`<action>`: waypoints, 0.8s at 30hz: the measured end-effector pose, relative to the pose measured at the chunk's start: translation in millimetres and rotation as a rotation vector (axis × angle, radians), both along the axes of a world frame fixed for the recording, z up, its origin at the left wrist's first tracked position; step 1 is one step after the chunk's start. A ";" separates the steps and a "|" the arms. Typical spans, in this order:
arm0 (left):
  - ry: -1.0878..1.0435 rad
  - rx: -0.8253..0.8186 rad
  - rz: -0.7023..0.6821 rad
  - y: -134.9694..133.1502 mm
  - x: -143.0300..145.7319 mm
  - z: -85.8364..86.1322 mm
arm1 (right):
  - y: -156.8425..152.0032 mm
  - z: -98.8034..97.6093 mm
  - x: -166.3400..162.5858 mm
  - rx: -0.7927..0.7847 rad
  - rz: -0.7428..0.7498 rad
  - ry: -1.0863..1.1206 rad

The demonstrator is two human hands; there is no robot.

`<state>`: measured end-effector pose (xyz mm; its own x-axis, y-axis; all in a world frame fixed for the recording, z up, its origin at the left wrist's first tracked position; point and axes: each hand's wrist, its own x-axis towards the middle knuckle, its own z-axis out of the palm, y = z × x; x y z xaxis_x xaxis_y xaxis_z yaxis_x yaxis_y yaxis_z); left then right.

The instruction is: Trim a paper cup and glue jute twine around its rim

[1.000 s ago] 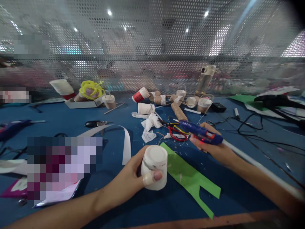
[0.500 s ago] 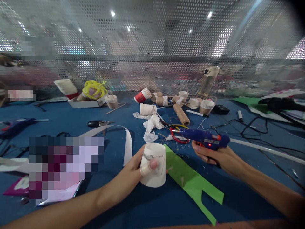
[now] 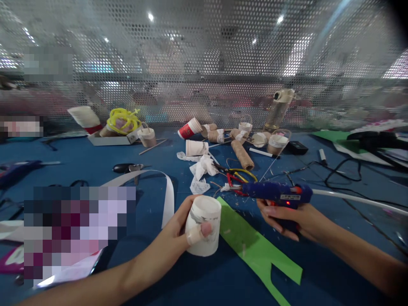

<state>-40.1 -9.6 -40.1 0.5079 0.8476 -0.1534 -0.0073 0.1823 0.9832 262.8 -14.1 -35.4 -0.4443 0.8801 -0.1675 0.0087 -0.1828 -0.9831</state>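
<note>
My left hand (image 3: 183, 229) is wrapped round a white paper cup (image 3: 207, 214), its bandaged thumb lying across the cup's printed front. The cup's narrower end faces up. In my right hand (image 3: 287, 219) is a blue hot glue gun (image 3: 274, 191) with a small red light lit; its nozzle points left, above and to the right of the cup. A white glue stick (image 3: 353, 199) sticks out of the gun's back. Beside the cup lies a cut strip of green paper (image 3: 251, 238). Pliers (image 3: 244, 174) with red and yellow handles lie behind the nozzle.
Crumpled white tissue (image 3: 204, 168), a lying cup (image 3: 196, 148) and a roll of brown twine (image 3: 242, 155) are behind my hands. Twine-wrapped small cups and a bottle (image 3: 279, 109) stand near the perforated metal screen (image 3: 204, 63). Black cables (image 3: 341, 172) run at right; another glue gun (image 3: 19, 168) lies at left.
The glue gun in my right hand has moved slightly lower and to the right. The cup in my left hand has dropped a little and tilted slightly.
</note>
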 end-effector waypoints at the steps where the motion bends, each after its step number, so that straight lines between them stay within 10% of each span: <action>1: 0.010 0.013 0.025 0.3 -0.3 -1.2 | 0.1 -0.7 0.3 -0.004 0.002 -0.007; 24: 0.045 0.012 -0.021 -2.8 2.0 8.4 | -3.7 2.2 2.8 0.372 -0.117 -0.343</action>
<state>-38.1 -12.4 -31.6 0.5188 0.8386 -0.1660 0.0403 0.1700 0.9846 265.6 -17.8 -33.2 -0.3143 0.9481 0.0476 0.3419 0.1598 -0.9260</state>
